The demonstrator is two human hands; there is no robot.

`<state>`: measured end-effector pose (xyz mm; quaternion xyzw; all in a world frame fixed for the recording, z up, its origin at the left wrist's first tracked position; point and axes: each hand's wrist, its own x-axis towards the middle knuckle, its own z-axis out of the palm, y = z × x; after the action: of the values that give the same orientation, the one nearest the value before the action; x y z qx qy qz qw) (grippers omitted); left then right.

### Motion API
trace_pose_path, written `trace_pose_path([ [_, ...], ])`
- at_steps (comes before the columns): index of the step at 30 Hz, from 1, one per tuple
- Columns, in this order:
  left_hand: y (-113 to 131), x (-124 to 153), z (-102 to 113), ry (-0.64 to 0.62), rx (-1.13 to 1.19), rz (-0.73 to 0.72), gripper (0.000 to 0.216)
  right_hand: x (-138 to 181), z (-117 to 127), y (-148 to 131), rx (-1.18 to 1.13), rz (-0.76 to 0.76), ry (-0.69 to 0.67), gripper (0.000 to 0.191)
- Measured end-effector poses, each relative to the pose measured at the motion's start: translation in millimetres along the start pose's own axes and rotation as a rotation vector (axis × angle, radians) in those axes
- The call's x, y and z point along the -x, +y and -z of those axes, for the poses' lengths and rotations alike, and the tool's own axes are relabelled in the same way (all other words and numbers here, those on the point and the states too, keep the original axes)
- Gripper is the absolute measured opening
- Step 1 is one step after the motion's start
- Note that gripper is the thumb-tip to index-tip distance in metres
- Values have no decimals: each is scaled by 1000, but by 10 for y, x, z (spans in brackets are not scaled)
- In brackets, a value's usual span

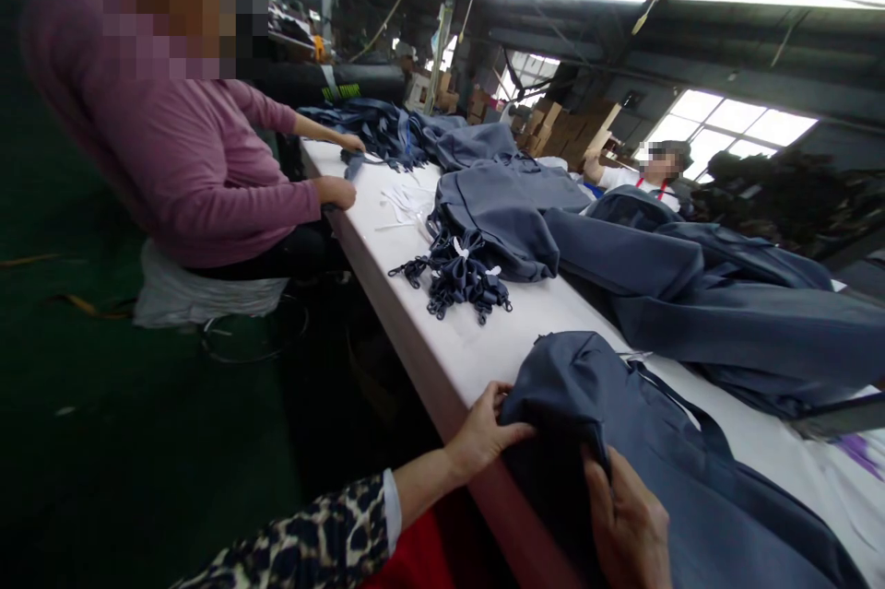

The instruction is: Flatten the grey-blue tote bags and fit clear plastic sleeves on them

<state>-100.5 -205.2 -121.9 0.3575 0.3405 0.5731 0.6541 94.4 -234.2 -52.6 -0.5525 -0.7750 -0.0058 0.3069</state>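
Observation:
A dark blue-grey fabric bag lies across the near right of the table, its rounded end toward me. My left hand grips the bag's left edge, thumb below and fingers curled over the cloth. Closer to me, my right hand pinches the edge of the bag's dark opening between thumb and fingers. The inside of the bag is in deep shadow. A thin dark strap runs along its upper side.
Bundled dark straps with clips lie on the white table, beside more blue-grey bags piled along it. White strips lie farther off. A seated co-worker in a purple top handles straps at left; another person is behind the pile.

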Motion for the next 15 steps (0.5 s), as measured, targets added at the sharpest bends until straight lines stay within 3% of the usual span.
trace_pose_path([
  [4,58,89,-122,-100,156,-32,75,30,7,4,35,60,46,52],
  [8,47,152,-174,-32,210,-22,72,88,27,74,52,216,80,43],
  [12,106,209,41,-246,77,95,70,294,91,265,32,341,43,35],
  [15,199,214,271,-341,-167,142,52,522,85,364,3,351,65,36],
])
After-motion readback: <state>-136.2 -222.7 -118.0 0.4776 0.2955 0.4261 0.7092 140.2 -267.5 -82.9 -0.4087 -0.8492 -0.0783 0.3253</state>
